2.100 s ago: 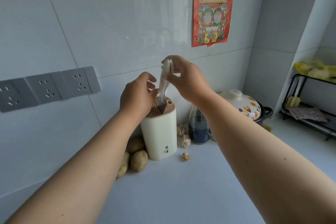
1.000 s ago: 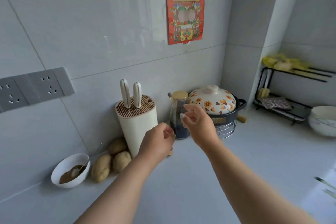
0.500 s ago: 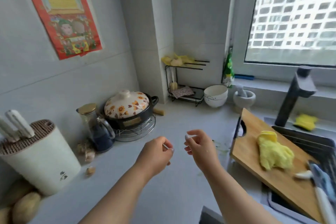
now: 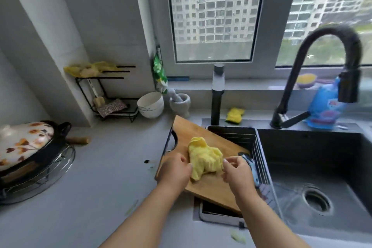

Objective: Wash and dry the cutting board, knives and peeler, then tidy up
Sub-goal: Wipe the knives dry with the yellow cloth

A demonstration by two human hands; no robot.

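A wooden cutting board (image 4: 209, 137) lies slanted across the counter edge and the sink rack. A crumpled yellow cloth (image 4: 205, 160) sits on it. My left hand (image 4: 175, 172) is over the board's left part, fingers loosely curled, fingertips at the cloth's left edge. My right hand (image 4: 237, 173) hovers at the cloth's right side, fingers loosely curled, holding nothing I can see. A blue-handled tool (image 4: 249, 161) lies under my right hand, mostly hidden. The knife block is out of view.
A black faucet (image 4: 322, 62) arches over the dark sink (image 4: 314, 159), which has a wire rack (image 4: 259, 159) on its left side. White bowls (image 4: 151, 104), a mortar (image 4: 180, 102), a black shelf (image 4: 112, 96) and a floral pot (image 4: 26, 143) stand on the counter.
The view swung right from the knife block to the sink. Both hands, holding nothing, moved from the block to the cutting board, one on each side of the yellow cloth.
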